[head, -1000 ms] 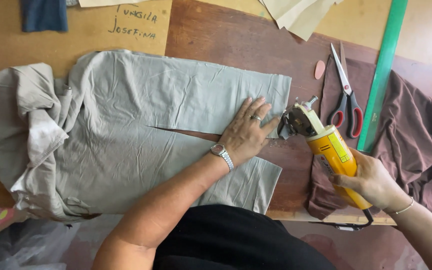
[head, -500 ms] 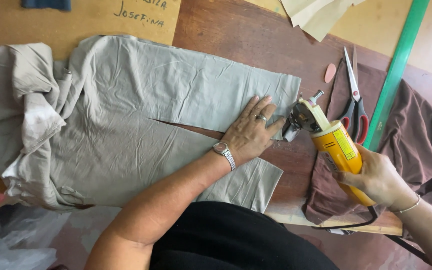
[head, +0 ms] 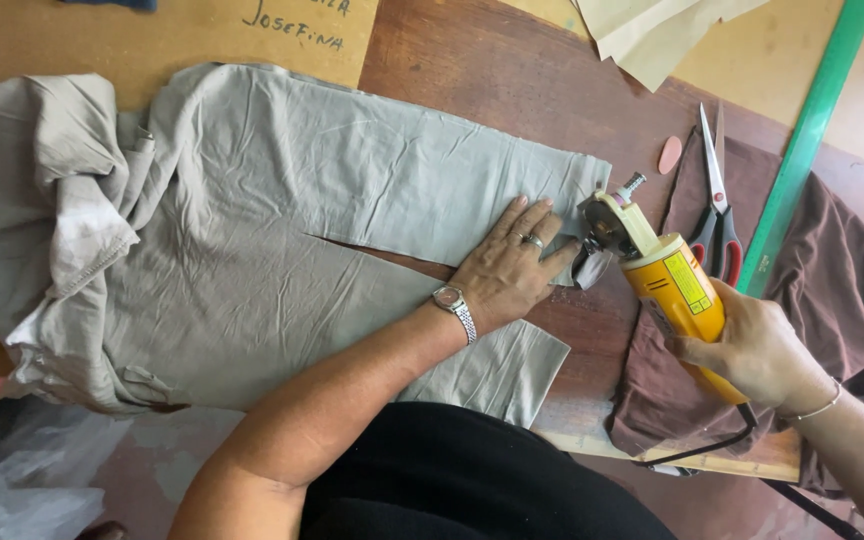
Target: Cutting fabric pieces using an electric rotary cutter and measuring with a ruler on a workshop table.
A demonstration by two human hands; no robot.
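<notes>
Grey fabric point(head: 282, 250) spread flat on wooden tabletop point(head: 472, 80), bunched at far left, a slit running through its middle toward the right edge. Left hand point(head: 512, 265) lies open, palm down, fingers spread, pressing the fabric near that right edge. Just beside its fingertips: head of yellow electric cutter point(head: 657, 275), at the fabric's edge. Right hand point(head: 752, 350) wrapped closed round the cutter body. Beyond: red-handled scissors point(head: 717, 200) on brown cloth point(head: 832, 290), green ruler point(head: 802, 150) along it. Bare wood above the fabric.

Yellow cutter point(head: 667, 275) closer to grey fabric point(head: 352, 190)
</notes>
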